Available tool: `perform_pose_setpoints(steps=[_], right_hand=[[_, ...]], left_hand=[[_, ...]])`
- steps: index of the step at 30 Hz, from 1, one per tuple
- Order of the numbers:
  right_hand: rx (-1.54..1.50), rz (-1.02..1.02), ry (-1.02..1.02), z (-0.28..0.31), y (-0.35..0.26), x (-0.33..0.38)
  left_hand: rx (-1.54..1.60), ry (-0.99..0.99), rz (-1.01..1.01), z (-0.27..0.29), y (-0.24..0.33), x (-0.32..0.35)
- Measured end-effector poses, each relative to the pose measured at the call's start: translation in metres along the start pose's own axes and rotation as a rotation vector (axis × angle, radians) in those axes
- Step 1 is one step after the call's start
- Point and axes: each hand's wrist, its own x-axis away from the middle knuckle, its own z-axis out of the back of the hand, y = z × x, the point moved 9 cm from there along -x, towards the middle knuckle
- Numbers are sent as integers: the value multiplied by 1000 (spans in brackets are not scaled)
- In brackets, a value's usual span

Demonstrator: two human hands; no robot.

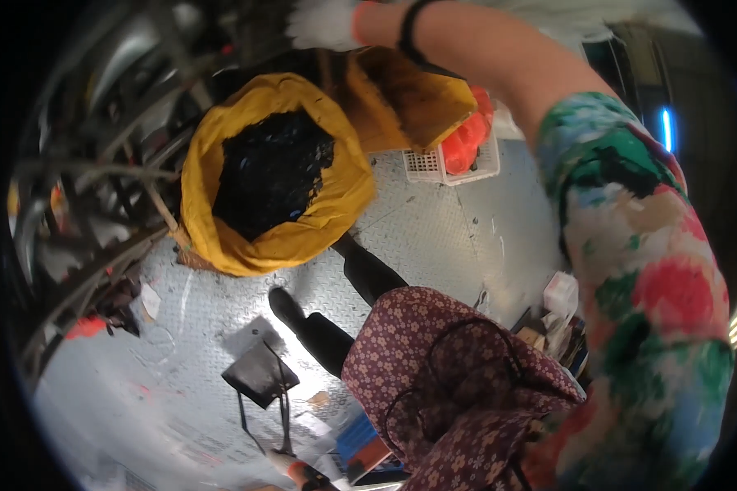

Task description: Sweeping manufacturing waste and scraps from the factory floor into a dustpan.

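My right arm (483, 49), bare below a floral sleeve and with a black band near the wrist, reaches up across the view. Its hand wears a white glove (323, 23) with an orange cuff, at the upper edge beside dark metal framework (164, 49). Blur and the picture's edge hide its fingers, so I cannot tell what they touch. Below that hand stands a yellow sack (348, 180) with its mouth wide and black glossy material (270, 172) inside. An orange-yellow container (434, 102) sits right of the sack. I cannot make out my left hand anywhere.
A white basket (471, 172) holds red-orange items (463, 143). A black square piece (262, 375) with thin dark strips lies over the metal floor (450, 237). Near the lower edge are a blue object (356, 438) and a small orange-and-black one (303, 473). A clear plastic package (561, 295) stands at right.
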Motion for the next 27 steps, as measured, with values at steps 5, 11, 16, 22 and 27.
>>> perform_pose_setpoints(steps=[5, 11, 16, 22, 27], right_hand=[[11, -221, -184, -61, 37, -24], [-84, -445, -13, -74, 55, -9], [-125, -347, -39, -41, 33, 22], [-439, 146, 135, 52, -87, -52], [-556, 467, 275, 140, -227, -110]], left_hand=[[36, 137, -162, 50, 36, 31], [58, 116, -87, 58, 42, 54], [217, 126, -139, 29, 59, 67], [493, 52, -200, 3, 64, 27], [236, 247, -243, -39, 109, 31]])
